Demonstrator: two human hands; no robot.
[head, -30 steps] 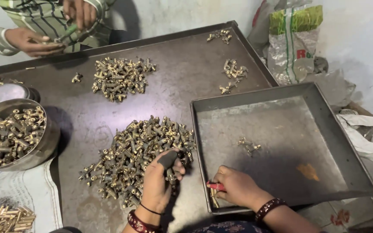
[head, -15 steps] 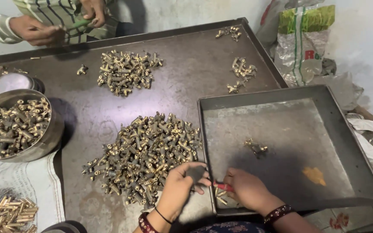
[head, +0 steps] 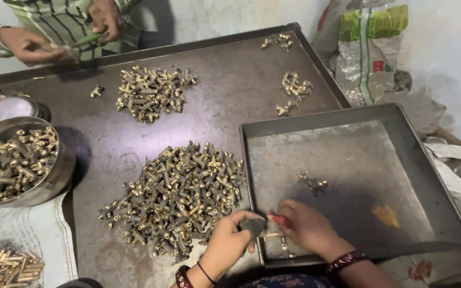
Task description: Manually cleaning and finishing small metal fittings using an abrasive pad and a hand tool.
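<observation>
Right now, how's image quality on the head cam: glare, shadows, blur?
Head view: soft even light, mild sheen on the grey tray; dark shadow right of the steel bowl; brass fittings pile sharp; co-worker's hands slightly motion-blurred; left hand and right hand clear.

A small workshop — brass fittings (head: 180, 200) heaped on metal trays (head: 428, 176).

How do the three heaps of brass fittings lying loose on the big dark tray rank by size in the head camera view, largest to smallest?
1. Near heap, beside the left hand; nearness to the camera helps.
2. Far heap, near the other person.
3. Small cluster by the tray's right rim.
</observation>
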